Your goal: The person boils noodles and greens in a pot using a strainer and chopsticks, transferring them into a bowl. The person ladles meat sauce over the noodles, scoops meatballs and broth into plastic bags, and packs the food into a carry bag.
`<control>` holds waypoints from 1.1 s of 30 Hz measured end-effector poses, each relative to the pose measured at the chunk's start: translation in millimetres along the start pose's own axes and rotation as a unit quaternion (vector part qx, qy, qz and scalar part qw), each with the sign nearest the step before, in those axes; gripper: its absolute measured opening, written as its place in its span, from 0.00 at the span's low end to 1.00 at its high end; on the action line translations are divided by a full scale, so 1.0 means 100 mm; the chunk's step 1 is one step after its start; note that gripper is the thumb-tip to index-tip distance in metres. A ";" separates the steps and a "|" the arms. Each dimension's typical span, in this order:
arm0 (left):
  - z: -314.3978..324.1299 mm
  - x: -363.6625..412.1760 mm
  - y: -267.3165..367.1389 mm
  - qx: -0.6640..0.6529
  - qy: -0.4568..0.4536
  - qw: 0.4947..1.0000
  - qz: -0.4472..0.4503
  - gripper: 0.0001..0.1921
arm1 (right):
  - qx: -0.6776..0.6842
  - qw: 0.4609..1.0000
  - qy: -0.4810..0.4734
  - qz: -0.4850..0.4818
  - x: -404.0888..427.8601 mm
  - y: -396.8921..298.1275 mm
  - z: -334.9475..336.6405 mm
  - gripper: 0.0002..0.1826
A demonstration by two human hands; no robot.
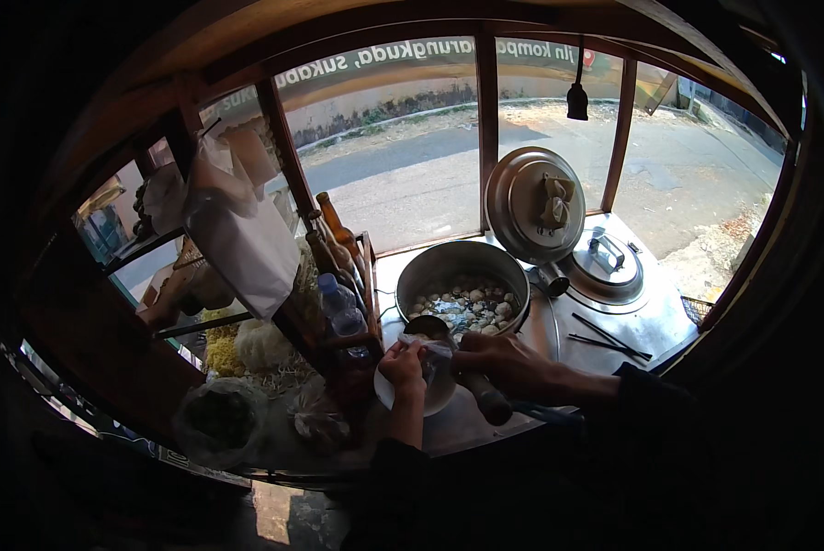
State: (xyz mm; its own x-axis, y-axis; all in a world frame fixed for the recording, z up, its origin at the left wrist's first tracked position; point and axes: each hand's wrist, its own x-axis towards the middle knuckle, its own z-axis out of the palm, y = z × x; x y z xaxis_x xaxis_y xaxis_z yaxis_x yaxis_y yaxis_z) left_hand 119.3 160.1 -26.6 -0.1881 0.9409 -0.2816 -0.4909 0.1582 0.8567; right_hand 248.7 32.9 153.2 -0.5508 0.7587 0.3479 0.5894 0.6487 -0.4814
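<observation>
Low in the middle, my left hand (pixel 404 365) pinches the rim of a clear plastic bag (pixel 434 351) above a pale round bowl (pixel 439 396). From the right, my right hand (pixel 498 361) grips the handle of a ladle (pixel 428 328), whose metal cup is at the bag's mouth. What the cup holds is hard to see. Just beyond both hands stands a large metal pot (pixel 406 279) with meatballs (pixel 477 296) in liquid. Its round metal lid (pixel 515 200) leans upright behind the pot's right side.
A second lidded pot (pixel 605 268) is set in the metal counter at right, near black chopsticks (pixel 612 337). Glass bottles (pixel 343 231) and a plastic bottle (pixel 336 296) stand left. White plastic bags (pixel 246 241) hang there, above yellow noodles (pixel 224 348). A dark lamp socket (pixel 577 102) hangs before the windows.
</observation>
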 end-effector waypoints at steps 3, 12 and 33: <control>-0.09 -0.15 0.10 -0.049 0.036 0.998 0.005 0.14 | -0.038 0.997 -0.001 -0.067 -0.54 -0.01 0.43 0.15; -0.36 -0.38 0.31 -0.143 0.016 0.988 0.056 0.16 | -0.060 0.977 0.079 -0.188 -1.19 0.36 1.26 0.12; -0.65 -0.37 0.52 0.012 -0.110 0.991 -0.078 0.13 | -0.063 0.951 0.243 0.178 0.16 2.40 0.74 0.06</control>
State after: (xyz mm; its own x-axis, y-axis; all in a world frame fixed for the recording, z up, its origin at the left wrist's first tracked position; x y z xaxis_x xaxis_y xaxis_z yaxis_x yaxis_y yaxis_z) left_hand 45.1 114.0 0.2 0.0802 0.9465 -0.3126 -0.4782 0.3117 0.8211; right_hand 337.3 196.5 -16.4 0.0170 0.8495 0.5273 0.7704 0.3250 -0.5484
